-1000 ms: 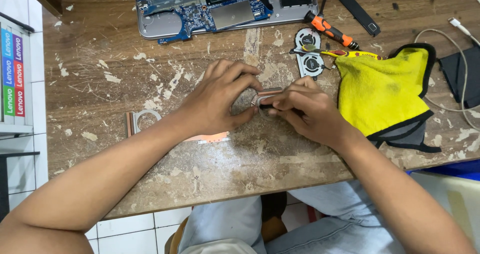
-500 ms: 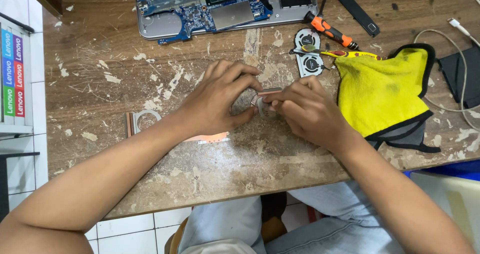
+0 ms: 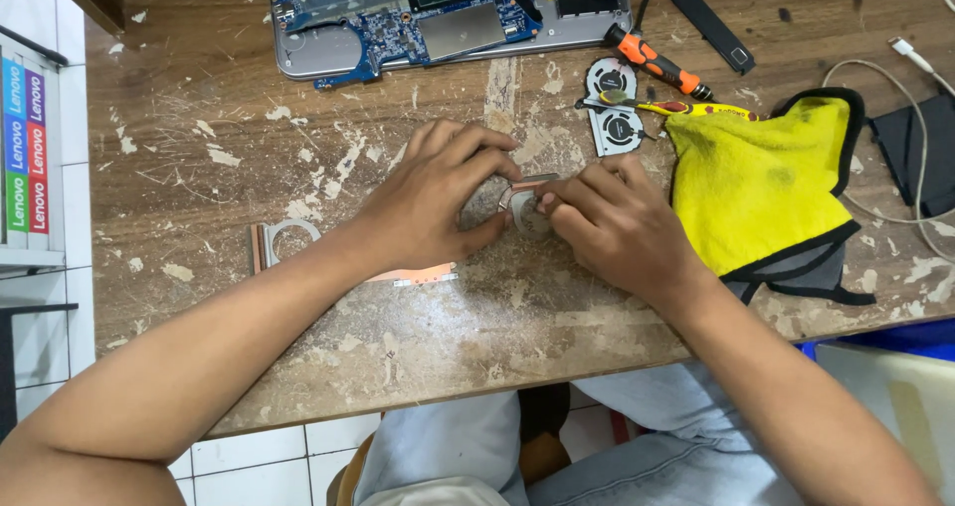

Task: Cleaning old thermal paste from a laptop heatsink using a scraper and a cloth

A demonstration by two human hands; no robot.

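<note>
Both hands pinch the copper heat pipe assembly (image 3: pixel 522 202) mid-table: the left hand (image 3: pixel 438 202) closes around its plate, the right hand (image 3: pixel 612 222) grips its right end. Twisting too hard could kink the thin pipe.

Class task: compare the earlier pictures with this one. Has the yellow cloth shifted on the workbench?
No. The yellow cloth lies in the same spot, just right of the two small fans and under the orange-handled screwdriver, as before.
</note>
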